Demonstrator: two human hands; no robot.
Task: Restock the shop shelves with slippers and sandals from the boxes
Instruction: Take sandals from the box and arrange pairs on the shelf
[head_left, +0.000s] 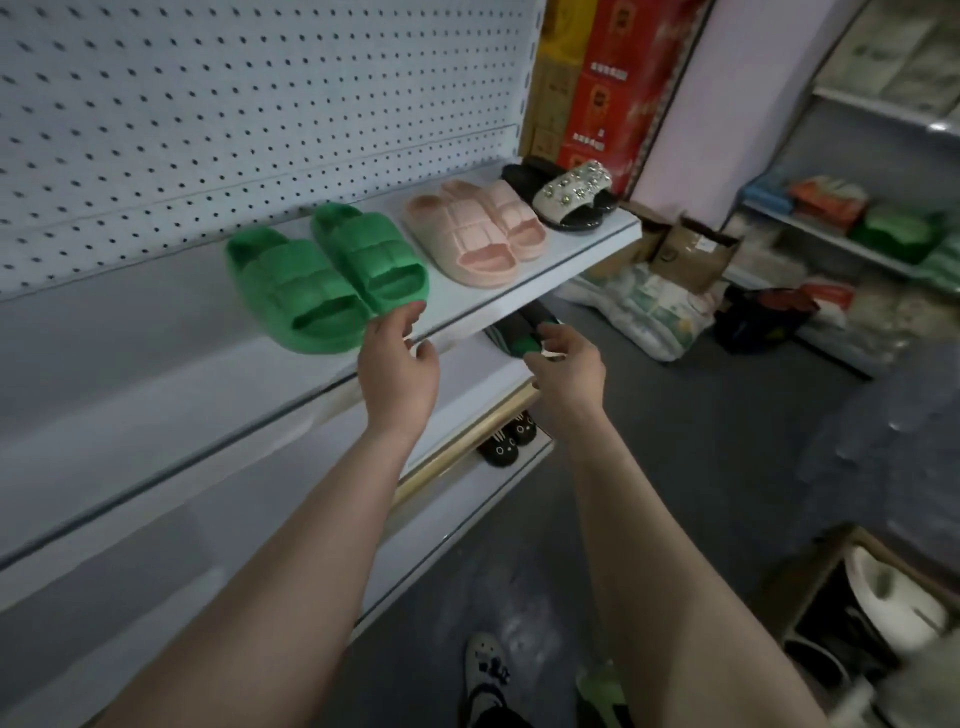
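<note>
three pairs sat in a row on the shelf (519, 296), in front of the peg wall (208, 104): left pair (327, 280) near the front edge, middle pair (475, 228) just right of it, right pair (563, 195) at the far end. under that shelf lay one slipper (511, 338), and lower down a small pair (506, 439). a box (810, 566) stood on the floor, far right.

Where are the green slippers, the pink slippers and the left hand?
green slippers (296, 283), head view, strap of the left slipper.
pink slippers (462, 228), head view, strap of the left slipper.
left hand (400, 364), head view, back of the hand.
</note>
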